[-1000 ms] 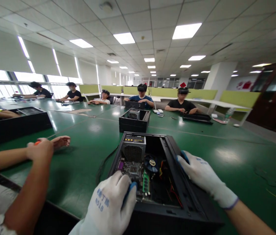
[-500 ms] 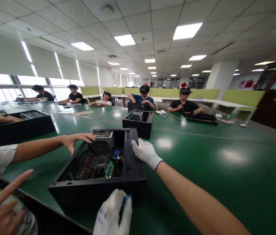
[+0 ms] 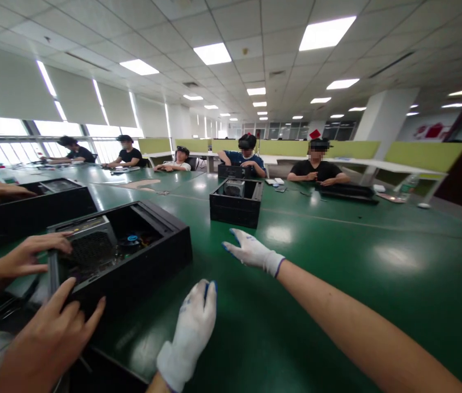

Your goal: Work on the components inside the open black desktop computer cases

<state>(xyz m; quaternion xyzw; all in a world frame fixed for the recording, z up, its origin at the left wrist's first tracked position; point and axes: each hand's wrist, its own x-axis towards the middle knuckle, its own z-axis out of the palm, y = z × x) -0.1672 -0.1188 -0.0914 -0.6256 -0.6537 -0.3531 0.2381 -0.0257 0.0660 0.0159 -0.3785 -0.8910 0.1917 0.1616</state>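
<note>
Above the green table [image 3: 337,273], near side: the left hand [image 3: 193,322], in a white glove with blue on it, reaches forward with its fingers close together and the thumb near them; its palm is hidden, so how far it is open cannot be told, and nothing shows in its hold.
Right hand: gloved alike, the right hand [image 3: 251,251] is open, thumb apart from the fingers, holding nothing.
Open computer case [image 3: 132,267]: on the left, apart from both gloves, nearest the left one; it has a power supply [image 3: 94,243] and a blue-centred fan [image 3: 131,240] inside.
Co-worker's hands: one hand [image 3: 36,256] grips the case's left end; a second hand [image 3: 48,333] is at its near side, contact unclear.
Smaller-looking case [image 3: 235,207]: beyond the right hand, open-topped.
Far left: another case [image 3: 30,204], with someone's forearms over it.
Far side: seated people behind the table; at the right, a dark panel [image 3: 349,193] and a clear bottle [image 3: 408,186].
</note>
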